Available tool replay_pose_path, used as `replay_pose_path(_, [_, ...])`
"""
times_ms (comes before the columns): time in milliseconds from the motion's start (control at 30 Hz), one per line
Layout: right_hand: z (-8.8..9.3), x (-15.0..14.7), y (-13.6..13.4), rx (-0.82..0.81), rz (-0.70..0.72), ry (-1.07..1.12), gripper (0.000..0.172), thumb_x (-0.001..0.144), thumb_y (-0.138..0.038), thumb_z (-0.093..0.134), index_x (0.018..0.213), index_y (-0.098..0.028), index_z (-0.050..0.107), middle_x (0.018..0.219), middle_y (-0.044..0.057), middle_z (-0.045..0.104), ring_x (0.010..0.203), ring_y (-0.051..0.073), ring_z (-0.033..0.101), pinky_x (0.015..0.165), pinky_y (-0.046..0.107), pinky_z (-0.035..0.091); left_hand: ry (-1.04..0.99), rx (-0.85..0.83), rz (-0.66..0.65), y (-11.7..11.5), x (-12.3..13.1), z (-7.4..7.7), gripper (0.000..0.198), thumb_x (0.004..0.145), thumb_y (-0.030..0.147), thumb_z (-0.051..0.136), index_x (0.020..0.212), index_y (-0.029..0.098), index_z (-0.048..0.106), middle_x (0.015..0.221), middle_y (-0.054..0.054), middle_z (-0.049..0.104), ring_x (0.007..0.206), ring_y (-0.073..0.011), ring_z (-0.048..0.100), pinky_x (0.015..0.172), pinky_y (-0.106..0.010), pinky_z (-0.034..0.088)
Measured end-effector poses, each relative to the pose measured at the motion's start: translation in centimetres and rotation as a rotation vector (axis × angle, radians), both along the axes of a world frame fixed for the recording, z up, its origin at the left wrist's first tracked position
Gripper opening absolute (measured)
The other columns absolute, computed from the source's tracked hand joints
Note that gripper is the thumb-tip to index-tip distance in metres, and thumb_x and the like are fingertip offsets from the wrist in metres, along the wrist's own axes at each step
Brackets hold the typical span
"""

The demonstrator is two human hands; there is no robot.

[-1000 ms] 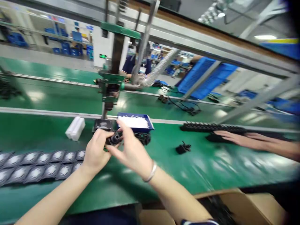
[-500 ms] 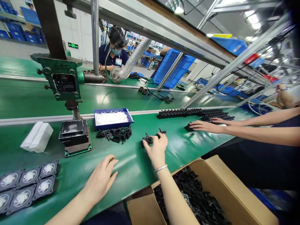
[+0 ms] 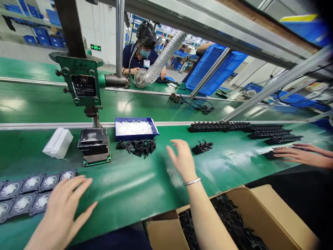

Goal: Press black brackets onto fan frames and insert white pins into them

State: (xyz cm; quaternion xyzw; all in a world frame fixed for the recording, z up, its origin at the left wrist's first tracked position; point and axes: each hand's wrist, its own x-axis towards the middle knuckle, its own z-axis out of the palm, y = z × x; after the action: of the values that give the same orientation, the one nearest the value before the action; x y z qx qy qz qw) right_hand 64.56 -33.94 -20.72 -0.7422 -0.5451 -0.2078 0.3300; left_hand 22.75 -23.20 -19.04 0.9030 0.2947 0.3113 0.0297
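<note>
My left hand (image 3: pixel 66 203), fingers spread and holding nothing, is over the right end of the dark square plates with white fan-like swirls (image 3: pixel 23 203). My right hand (image 3: pixel 182 159) is above the green bench, fingers apart and nothing in them. To its right a small cluster of black plastic parts (image 3: pixel 203 147) stands on the bench. Left of that hand lies a loose heap of black plastic parts (image 3: pixel 137 148), in front of a blue tray (image 3: pixel 135 136) full of thin white sticks (image 3: pixel 134 127).
A green press (image 3: pixel 84 83) stands over a black block (image 3: pixel 93 142), beside white blocks (image 3: pixel 57 143). Rows of black parts (image 3: pixel 215 127) line the back right. A co-worker's hands (image 3: pixel 299 152) work at the right. A cardboard box (image 3: pixel 283 211) of black parts is below the edge.
My right hand has let go of the black cluster and moved away to its left. My left hand has moved left to the swirl-marked plates. The view has turned, and the co-worker's hands are further right.
</note>
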Motion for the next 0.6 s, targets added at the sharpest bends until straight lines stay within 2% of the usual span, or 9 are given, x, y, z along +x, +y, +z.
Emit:
replay_pose_path(67, [-0.9,-2.5,2.1,-0.111,0.218,0.008,0.028,0.092,-0.036,0.055,0.119,-0.027,0.057,0.11,0.008,0.06,0.091,0.02,0.063,0.081,0.033,0.056,0.015,0.014,0.2,1.2,-2.2,0.2,0.077,0.076,0.06,0.054,0.146,0.059,0.023,0.124,0.011,0.063,0.103,-0.0375,0.063,0.096,-0.063,0.046])
replay_pose_path(133, [-1.9,-4.1,3.8,-0.132,0.297,0.028,0.032,0.091,-0.032,0.052,0.122,-0.027,0.056,0.113,0.009,0.058,0.094,0.021,0.064,0.079,0.032,0.057,0.07,0.004,0.324,1.9,-4.0,0.6,0.074,0.075,0.067,0.047,0.144,0.063,0.019,0.113,0.013,0.065,0.101,-0.0375,0.061,0.092,-0.061,0.045])
replay_pose_path(167, [-2.4,-4.6,4.3,-0.123,0.298,0.044,0.033,0.091,-0.03,0.05,0.123,-0.025,0.055,0.113,0.011,0.058,0.096,0.023,0.063,0.08,0.035,0.057,0.111,0.001,0.331,2.0,-4.8,0.8,0.072,0.078,0.064,0.045,0.145,0.062,0.018,0.108,0.011,0.066,0.101,-0.036,0.06,0.091,-0.058,0.044])
replay_pose_path(233, [-3.1,-5.1,4.5,-0.1,0.282,0.087,0.031,0.09,-0.027,0.048,0.12,-0.022,0.055,0.109,0.013,0.056,0.095,0.025,0.062,0.08,0.04,0.056,0.203,0.013,0.263,1.8,-5.9,1.4,0.07,0.085,0.053,0.047,0.15,0.053,0.018,0.103,0.005,0.068,0.104,-0.033,0.06,0.091,-0.053,0.044])
replay_pose_path(300, [-3.5,-5.1,4.0,-0.085,0.279,0.136,0.028,0.091,-0.031,0.05,0.116,-0.021,0.056,0.1,0.012,0.055,0.084,0.026,0.06,0.076,0.043,0.055,0.312,0.024,0.168,1.3,-6.3,2.1,0.069,0.089,0.041,0.054,0.152,0.037,0.026,0.109,-0.002,0.068,0.108,-0.0318,0.058,0.092,-0.047,0.042])
replay_pose_path(400, [-3.7,-4.7,2.8,-0.056,0.253,0.185,0.029,0.092,-0.041,0.05,0.113,-0.021,0.056,0.088,0.007,0.05,0.079,0.027,0.055,0.073,0.047,0.053,0.417,-0.015,0.154,1.1,-5.6,2.7,0.06,0.089,0.028,0.063,0.144,0.021,0.039,0.117,-0.009,0.066,0.114,-0.0294,0.055,0.096,-0.042,0.035])
replay_pose_path(500, [-2.9,-5.2,1.5,0.017,0.224,0.271,0.025,0.095,-0.044,0.047,0.112,-0.028,0.056,0.09,0.005,0.046,0.092,0.026,0.053,0.083,0.044,0.052,0.431,-0.042,0.161,1.4,-5.2,2.7,0.055,0.09,0.022,0.064,0.14,0.02,0.041,0.119,-0.008,0.065,0.115,-0.0258,0.055,0.097,-0.039,0.031])
replay_pose_path(600, [-1.1,-8.2,0.3,0.047,0.438,0.457,0.018,0.095,-0.034,0.056,0.113,-0.033,0.058,0.097,0.003,0.05,0.1,0.022,0.053,0.083,0.033,0.053,0.378,0.038,0.134,1.2,-5.8,2.4,0.044,0.094,0.024,0.057,0.136,0.022,0.047,0.114,-0.008,0.067,0.11,-0.0271,0.058,0.091,-0.039,0.035])
